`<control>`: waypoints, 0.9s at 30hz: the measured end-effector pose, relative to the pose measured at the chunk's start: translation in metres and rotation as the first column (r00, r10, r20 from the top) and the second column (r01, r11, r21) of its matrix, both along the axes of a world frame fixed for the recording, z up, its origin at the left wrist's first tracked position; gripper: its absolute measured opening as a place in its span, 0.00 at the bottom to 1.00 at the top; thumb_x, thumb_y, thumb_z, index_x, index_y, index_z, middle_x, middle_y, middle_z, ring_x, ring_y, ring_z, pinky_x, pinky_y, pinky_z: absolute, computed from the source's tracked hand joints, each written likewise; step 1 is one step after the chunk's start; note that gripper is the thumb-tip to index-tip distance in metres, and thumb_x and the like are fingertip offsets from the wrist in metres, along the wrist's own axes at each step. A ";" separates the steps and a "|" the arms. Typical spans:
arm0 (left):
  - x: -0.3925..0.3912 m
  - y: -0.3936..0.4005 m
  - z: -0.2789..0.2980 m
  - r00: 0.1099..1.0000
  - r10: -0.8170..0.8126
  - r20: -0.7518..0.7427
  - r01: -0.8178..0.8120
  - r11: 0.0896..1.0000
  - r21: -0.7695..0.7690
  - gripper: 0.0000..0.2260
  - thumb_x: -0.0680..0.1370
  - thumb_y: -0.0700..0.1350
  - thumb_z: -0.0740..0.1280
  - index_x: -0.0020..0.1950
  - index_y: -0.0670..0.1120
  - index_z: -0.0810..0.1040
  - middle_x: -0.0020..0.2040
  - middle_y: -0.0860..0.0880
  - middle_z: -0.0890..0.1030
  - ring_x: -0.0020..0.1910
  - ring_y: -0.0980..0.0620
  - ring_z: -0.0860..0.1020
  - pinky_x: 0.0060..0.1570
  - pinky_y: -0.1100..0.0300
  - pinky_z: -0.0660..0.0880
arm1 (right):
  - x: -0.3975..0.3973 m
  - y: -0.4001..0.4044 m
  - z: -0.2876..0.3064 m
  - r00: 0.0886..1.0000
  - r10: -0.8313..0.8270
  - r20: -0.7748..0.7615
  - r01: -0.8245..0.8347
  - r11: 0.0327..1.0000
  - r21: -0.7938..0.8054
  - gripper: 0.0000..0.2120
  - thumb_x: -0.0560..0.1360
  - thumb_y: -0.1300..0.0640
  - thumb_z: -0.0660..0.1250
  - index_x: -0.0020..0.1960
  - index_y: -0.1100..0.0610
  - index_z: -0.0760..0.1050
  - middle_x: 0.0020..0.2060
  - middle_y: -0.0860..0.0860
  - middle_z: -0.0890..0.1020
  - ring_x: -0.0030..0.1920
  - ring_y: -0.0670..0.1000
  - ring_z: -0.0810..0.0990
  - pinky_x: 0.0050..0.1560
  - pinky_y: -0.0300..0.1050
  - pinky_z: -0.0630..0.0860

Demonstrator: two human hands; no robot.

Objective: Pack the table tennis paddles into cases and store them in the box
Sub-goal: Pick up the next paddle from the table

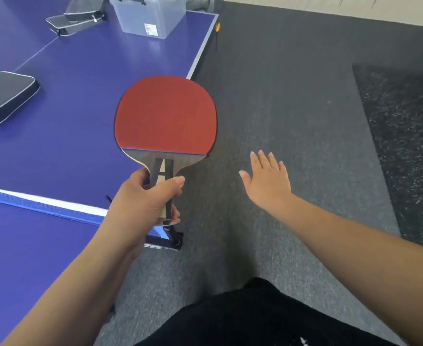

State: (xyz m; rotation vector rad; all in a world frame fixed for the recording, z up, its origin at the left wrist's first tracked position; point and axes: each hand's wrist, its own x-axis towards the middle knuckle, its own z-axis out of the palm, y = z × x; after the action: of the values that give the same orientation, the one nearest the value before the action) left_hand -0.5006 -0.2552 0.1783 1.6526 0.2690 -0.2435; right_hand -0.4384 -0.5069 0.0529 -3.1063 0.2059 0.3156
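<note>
My left hand (146,197) grips the wooden handle of a table tennis paddle (165,116), red rubber facing up, held over the table's right edge. My right hand (267,179) hovers open over the floor, fingers spread, to the right of the paddle and apart from it. A black zipped case (5,97) lies on the blue table (80,78) at the left. Two more black cases (76,17) lie at the far end, beside a clear plastic box (148,16) with a grey lid.
The net (43,203) with its white top band crosses the table near me, clamped at the right edge by a black post (173,239). Grey carpet (280,96) covers the floor to the right, with a darker speckled mat (405,133) further right. An orange ball (218,26) shows beyond the table's far corner.
</note>
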 end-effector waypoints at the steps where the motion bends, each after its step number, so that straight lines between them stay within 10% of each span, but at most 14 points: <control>1: 0.011 -0.003 -0.001 1.000 0.011 -0.008 -0.011 1.000 0.005 0.14 0.70 0.49 0.74 0.48 0.43 0.76 0.39 0.49 0.81 0.26 0.46 0.75 0.32 0.54 0.76 | 0.014 -0.001 -0.001 1.000 0.011 -0.005 -0.011 1.000 -0.002 0.31 0.82 0.40 0.41 0.80 0.55 0.43 0.79 0.54 0.48 0.79 0.57 0.45 0.77 0.57 0.48; 27: 0.264 -0.006 -0.013 0.751 0.646 -0.136 -0.655 0.755 -0.024 0.09 0.74 0.44 0.73 0.50 0.43 0.77 0.39 0.46 0.81 0.28 0.46 0.74 0.36 0.52 0.79 | 0.402 0.116 -0.002 0.753 0.657 0.026 -0.658 0.753 0.026 0.30 0.82 0.40 0.48 0.79 0.50 0.46 0.79 0.54 0.49 0.78 0.59 0.47 0.75 0.61 0.51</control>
State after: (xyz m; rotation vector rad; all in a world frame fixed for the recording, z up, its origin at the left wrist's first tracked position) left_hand -0.2369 -0.2614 0.1649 1.3776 0.9028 0.1848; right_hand -0.0364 -0.3905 0.0505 -3.0179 -0.9141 0.2850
